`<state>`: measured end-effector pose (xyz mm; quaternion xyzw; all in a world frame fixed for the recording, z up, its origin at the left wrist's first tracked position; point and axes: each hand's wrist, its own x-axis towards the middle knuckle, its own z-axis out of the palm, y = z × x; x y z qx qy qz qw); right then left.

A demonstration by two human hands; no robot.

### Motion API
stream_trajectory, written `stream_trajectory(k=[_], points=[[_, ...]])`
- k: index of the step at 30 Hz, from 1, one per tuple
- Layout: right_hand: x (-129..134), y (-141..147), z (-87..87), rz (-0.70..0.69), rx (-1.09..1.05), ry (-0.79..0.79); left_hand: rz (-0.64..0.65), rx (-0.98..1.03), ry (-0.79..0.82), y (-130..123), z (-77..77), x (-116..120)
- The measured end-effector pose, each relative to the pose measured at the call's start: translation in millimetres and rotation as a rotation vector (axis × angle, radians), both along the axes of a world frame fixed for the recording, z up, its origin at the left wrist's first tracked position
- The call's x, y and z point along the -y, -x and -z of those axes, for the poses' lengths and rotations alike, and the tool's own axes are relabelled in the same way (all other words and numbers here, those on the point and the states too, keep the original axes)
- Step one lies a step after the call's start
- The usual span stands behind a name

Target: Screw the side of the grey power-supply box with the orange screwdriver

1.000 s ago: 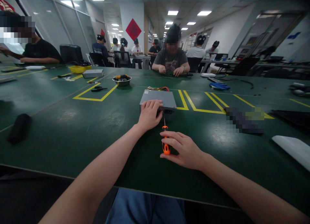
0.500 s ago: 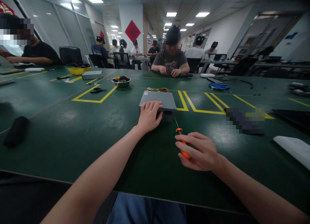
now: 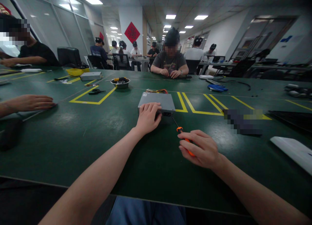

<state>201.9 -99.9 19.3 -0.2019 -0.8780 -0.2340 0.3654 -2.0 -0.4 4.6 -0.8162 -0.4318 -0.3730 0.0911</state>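
Left hand: The left hand (image 3: 147, 119) lay palm-down on the box's near edge, the wrist low and the forearm reaching toward 11 o'clock.
Left fingers: They were released and spread over the top, not clenched, apparently pinning the box in place.
Box: The metal box (image 3: 156, 103) sat flat on the desk (image 3: 60, 147), at 12 o'clock from the person.
Right hand: The right hand (image 3: 201, 150) rested on the desk at 1 o'clock, with the forearm low.
Right fingers: They were curled, grasping the orange handle of the screwdriver (image 3: 186, 141).
Screwdriver: Its shaft pointed toward 11 o'clock, the tip just short of the box, seemingly kept ready there.
Around: Wires (image 3: 156, 91) lay behind the box, a bowl (image 3: 120, 83) and scissors (image 3: 96, 92) at 10 o'clock.
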Motion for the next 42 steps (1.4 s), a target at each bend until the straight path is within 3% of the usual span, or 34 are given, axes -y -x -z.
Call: stream_trajectory(k=[18,27,34,42], points=[[-0.5,-0.2,1.7,0.034,0.016,-0.041,-0.006,-0.005,-0.004,-0.4,0.3,0.4],[6.3,10.6,-1.3,-0.055,0.162,0.19,0.0,-0.002,0.003,0.0,-1.1,1.4],[3.1,6.5,5.4,-0.059,-0.014,0.229,-0.004,-0.008,-0.003,0.0,0.4,-0.3],[7.4,10.3,-1.5,0.004,0.12,0.209,-0.004,-0.013,-0.001,-0.1,-1.5,2.1]])
